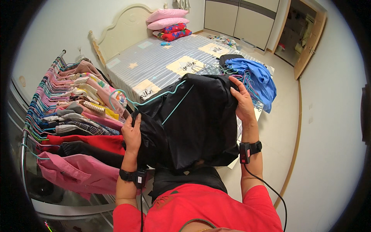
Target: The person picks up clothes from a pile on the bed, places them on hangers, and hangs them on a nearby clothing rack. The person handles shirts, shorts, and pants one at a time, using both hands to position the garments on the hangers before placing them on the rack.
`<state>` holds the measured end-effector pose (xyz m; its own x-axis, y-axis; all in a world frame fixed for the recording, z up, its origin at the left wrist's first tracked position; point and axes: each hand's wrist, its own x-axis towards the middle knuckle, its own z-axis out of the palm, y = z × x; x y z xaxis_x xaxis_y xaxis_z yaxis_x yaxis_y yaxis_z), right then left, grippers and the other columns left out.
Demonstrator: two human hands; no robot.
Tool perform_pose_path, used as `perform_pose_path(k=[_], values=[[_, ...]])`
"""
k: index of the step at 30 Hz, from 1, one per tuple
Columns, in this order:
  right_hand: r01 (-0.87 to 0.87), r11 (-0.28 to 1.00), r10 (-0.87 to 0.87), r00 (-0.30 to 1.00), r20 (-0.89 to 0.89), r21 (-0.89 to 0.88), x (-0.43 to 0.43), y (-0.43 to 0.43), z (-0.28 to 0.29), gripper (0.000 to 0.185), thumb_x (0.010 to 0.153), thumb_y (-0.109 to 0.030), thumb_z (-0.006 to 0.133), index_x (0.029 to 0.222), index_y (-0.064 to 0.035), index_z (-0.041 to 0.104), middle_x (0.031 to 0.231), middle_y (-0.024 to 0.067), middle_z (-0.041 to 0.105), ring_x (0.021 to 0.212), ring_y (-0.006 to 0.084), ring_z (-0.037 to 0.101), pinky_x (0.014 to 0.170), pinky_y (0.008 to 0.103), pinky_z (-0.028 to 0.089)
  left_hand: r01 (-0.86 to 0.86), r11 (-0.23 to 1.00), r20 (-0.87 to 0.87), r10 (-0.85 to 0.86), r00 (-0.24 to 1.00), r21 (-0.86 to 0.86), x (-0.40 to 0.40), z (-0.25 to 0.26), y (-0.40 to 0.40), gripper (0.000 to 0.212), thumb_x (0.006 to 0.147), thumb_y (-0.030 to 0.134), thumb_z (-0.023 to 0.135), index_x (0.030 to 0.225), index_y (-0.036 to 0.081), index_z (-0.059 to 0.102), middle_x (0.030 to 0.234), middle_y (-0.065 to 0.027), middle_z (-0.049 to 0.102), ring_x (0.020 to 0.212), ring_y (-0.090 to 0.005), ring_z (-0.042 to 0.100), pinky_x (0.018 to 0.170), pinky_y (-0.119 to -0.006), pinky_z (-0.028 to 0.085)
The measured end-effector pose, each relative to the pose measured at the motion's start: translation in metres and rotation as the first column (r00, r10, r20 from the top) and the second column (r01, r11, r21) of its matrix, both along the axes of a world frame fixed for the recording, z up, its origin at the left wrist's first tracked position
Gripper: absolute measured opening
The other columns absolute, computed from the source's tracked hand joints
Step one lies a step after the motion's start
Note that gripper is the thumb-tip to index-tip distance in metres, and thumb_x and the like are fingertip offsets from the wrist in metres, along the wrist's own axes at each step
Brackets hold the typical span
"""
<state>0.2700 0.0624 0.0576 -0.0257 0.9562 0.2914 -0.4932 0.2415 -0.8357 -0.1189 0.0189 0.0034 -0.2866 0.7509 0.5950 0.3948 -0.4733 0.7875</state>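
A black garment [203, 116] is spread out between my two hands, in front of my body. A light-blue clothes hanger [153, 101] sits partly inside it, its hook pointing to the left and part of its bar showing across the black cloth. My left hand [132, 132] grips the garment's left edge, just below the hanger's hook. At the upper right edge, my right hand [243, 100] pinches the cloth between thumb and fingers. What the garment's folds cover of the hanger is hidden.
A metal clothes rack [24, 145] with many hung clothes stands at the left. Beyond my hands is a bed [121, 68] with stacked pink pillows [168, 22]. Loose hangers [207, 69] and a blue garment [261, 78] lie at its near right corner. A wooden door [310, 46] stands ajar.
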Motion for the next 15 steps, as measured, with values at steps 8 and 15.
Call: perform_pose_path(k=[8, 15], values=[[0.006, 0.999, -0.008, 0.999, 0.036, 0.044, -0.003, 0.014, 0.009, 0.043, 0.100, -0.001, 0.054, 0.142, -0.0037, 0.052, 0.128, 0.0086, 0.063, 0.108, 0.0151, 0.065, 0.096, 0.0293, 0.053, 0.314, 0.927, 0.038, -0.313, 0.949, -0.207, -0.021, 0.007, -0.022, 0.019, 0.099, 0.016, 0.068, 0.102, -0.003, 0.068, 0.083, 0.0057, 0.060, 0.081, -0.0051, 0.050, 0.073, -0.023, 0.044], [-0.004, 0.998, 0.000, 0.998, 0.060, 0.061, -0.006, 0.018, 0.010, 0.044, 0.100, -0.001, 0.055, 0.143, -0.0048, 0.052, 0.131, 0.0071, 0.062, 0.111, 0.0135, 0.064, 0.098, 0.0270, 0.052, 0.428, 0.837, 0.054, -0.438, 0.898, -0.342, -0.031, 0.020, -0.038, 0.019, 0.099, 0.016, 0.067, 0.100, -0.002, 0.068, 0.082, 0.0063, 0.059, 0.079, -0.0040, 0.050, 0.071, -0.023, 0.044]])
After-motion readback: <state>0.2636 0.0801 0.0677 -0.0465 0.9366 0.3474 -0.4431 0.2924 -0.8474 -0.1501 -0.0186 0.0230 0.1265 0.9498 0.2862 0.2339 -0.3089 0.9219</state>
